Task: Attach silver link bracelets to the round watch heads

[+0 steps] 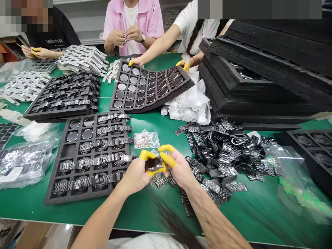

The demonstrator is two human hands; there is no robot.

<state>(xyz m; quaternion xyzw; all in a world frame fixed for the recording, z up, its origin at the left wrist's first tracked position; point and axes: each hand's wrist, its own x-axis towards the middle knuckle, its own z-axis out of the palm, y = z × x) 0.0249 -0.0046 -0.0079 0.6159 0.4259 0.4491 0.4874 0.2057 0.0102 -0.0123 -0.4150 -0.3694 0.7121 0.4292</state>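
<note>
In front of me, above the green table, my left hand (pixel 136 173) grips a dark round watch case (pixel 153 164) between yellow-covered fingertips. My right hand (pixel 178 167), also with yellow finger covers, is closed at the case's right edge; anything small in its fingertips is hidden. Below and beyond the hands lie loose black metal watch bands (pixel 220 162) in a heap. To the left is a black foam tray (pixel 68 151) of watch cases, many with black bands across them. Just beyond my hands sits a small clear bag of thin metal pins (pixel 145 139).
Across the table, a co-worker's yellow-tipped hands (pixel 185 64) hold up a flexed foam tray of watch cases (pixel 145 88). Stacked black foam trays (pixel 249 100) stand at right, near crumpled white wrapping (pixel 194 103). White bands (pixel 80 58) and plastic bags (pixel 28 162) lie left.
</note>
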